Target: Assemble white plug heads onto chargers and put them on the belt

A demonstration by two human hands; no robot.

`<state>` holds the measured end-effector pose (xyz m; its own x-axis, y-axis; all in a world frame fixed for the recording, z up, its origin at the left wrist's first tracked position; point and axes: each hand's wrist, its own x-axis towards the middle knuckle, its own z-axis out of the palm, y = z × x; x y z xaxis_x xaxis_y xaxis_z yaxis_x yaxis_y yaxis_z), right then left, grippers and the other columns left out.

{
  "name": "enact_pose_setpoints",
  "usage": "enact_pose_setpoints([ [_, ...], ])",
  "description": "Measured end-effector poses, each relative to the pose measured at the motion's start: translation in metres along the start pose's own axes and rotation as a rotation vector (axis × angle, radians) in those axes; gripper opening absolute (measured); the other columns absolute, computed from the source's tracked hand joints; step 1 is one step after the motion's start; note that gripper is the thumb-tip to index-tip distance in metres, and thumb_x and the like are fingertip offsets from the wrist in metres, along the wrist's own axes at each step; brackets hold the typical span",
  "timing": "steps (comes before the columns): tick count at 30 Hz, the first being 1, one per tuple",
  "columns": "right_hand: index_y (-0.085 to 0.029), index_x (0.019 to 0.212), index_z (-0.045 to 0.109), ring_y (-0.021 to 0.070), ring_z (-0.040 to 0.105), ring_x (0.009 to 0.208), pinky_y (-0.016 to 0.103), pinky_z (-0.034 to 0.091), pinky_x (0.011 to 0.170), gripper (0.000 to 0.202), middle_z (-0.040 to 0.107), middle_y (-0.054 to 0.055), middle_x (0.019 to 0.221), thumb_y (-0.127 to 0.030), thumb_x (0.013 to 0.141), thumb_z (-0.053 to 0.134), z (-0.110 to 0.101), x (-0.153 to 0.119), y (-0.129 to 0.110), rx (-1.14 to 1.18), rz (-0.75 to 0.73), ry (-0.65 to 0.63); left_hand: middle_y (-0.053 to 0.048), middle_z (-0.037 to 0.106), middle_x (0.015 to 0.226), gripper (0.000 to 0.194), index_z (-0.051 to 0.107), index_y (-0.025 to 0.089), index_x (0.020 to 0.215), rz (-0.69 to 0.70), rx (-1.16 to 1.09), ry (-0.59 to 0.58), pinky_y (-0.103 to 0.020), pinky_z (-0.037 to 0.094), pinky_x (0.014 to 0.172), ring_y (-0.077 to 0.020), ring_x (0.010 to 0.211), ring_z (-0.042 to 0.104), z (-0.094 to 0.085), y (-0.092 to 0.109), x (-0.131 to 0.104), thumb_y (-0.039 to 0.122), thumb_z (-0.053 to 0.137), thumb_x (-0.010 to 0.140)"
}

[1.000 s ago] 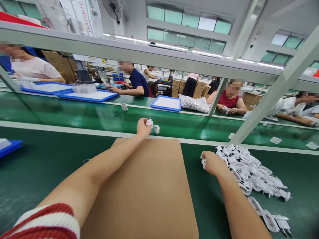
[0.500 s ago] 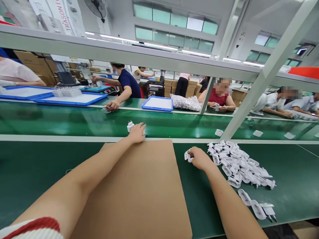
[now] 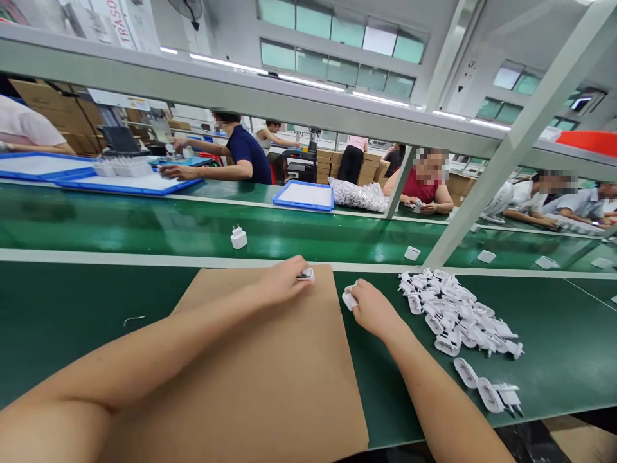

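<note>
My left hand (image 3: 284,281) is closed around a small white housing (image 3: 306,275) with a dark inside, over the far end of a brown cardboard sheet (image 3: 270,379). To its right, my right hand (image 3: 371,305) grips a white plug part (image 3: 349,298) just past the sheet's right edge. A heap of white plug parts (image 3: 453,312) lies right of my right hand on the green table. Nearer the front edge are a few more white parts (image 3: 490,393). On the green belt stands a white charger (image 3: 238,237) with its pins up.
White pieces (image 3: 412,253) lie spaced along the belt (image 3: 159,231). A slanted metal post (image 3: 482,173) rises behind the heap. Across the belt are blue-rimmed trays (image 3: 303,195), a bag of parts (image 3: 359,195) and several people at work.
My left hand has drawn back from the belt to the cardboard, holding a white housing. My right hand has shifted slightly left with its part. The charger on the belt has moved left.
</note>
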<state>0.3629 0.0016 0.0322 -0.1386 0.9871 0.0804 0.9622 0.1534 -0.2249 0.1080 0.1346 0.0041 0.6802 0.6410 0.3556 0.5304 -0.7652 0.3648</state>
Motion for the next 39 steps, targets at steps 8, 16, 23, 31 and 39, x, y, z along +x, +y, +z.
enact_pose_setpoints([
  [8, -0.017, 0.101, 0.076, 0.0201, 0.067, 0.089, 0.031, 0.05, 0.081, 0.014, 0.072, 0.01, 0.105, -0.017, 0.089, 0.069, 0.019, 0.007, 0.005, 0.319, 0.053, -0.033, -0.005, 0.06, 0.085, 0.032, 0.059, 0.02, 0.082, -0.179, -0.246, -0.001, -0.033, 0.041, 0.067, -0.0216, 0.078, 0.058, 0.04, 0.035, -0.029, 0.05, 0.069, 0.088],
  [16, -0.018, 0.094, 0.079, 0.017, 0.065, 0.078, 0.029, 0.05, 0.07, 0.031, 0.078, 0.006, 0.091, -0.038, 0.071, 0.079, 0.032, 0.029, 0.025, 1.115, 0.318, 0.076, -0.003, 0.062, 0.086, 0.034, 0.071, 0.019, 0.096, -0.186, -0.556, 0.007, -0.031, 0.044, 0.066, -0.0178, 0.072, 0.056, 0.045, 0.04, -0.038, 0.051, 0.07, 0.085],
  [23, -0.019, 0.112, 0.077, 0.0143, 0.062, 0.073, 0.028, 0.05, 0.068, 0.042, 0.076, 0.005, 0.095, -0.042, 0.077, 0.076, 0.03, 0.021, 0.003, 1.113, 0.227, 0.113, -0.003, 0.062, 0.084, 0.033, 0.067, 0.019, 0.088, -0.085, -0.588, -0.042, -0.031, 0.044, 0.065, -0.018, 0.074, 0.057, 0.049, 0.041, -0.039, 0.051, 0.075, 0.082],
  [31, -0.025, 0.127, 0.071, 0.0221, 0.064, 0.092, 0.037, 0.055, 0.086, 0.033, 0.071, 0.007, 0.102, -0.027, 0.095, 0.06, 0.032, 0.006, -0.02, 0.4, -0.249, 0.298, -0.003, 0.06, 0.084, 0.036, 0.068, 0.018, 0.088, -0.108, -0.652, -0.115, -0.032, 0.044, 0.066, -0.0182, 0.074, 0.057, 0.046, 0.04, -0.036, 0.053, 0.074, 0.086],
  [39, -0.025, 0.119, 0.071, 0.0252, 0.063, 0.1, 0.038, 0.054, 0.086, 0.028, 0.071, 0.008, 0.104, -0.017, 0.097, 0.055, 0.032, 0.004, -0.031, 0.234, -0.315, 0.347, -0.003, 0.059, 0.085, 0.036, 0.068, 0.019, 0.089, -0.116, -0.664, -0.109, -0.031, 0.044, 0.065, -0.0171, 0.073, 0.056, 0.048, 0.038, -0.037, 0.054, 0.075, 0.086],
])
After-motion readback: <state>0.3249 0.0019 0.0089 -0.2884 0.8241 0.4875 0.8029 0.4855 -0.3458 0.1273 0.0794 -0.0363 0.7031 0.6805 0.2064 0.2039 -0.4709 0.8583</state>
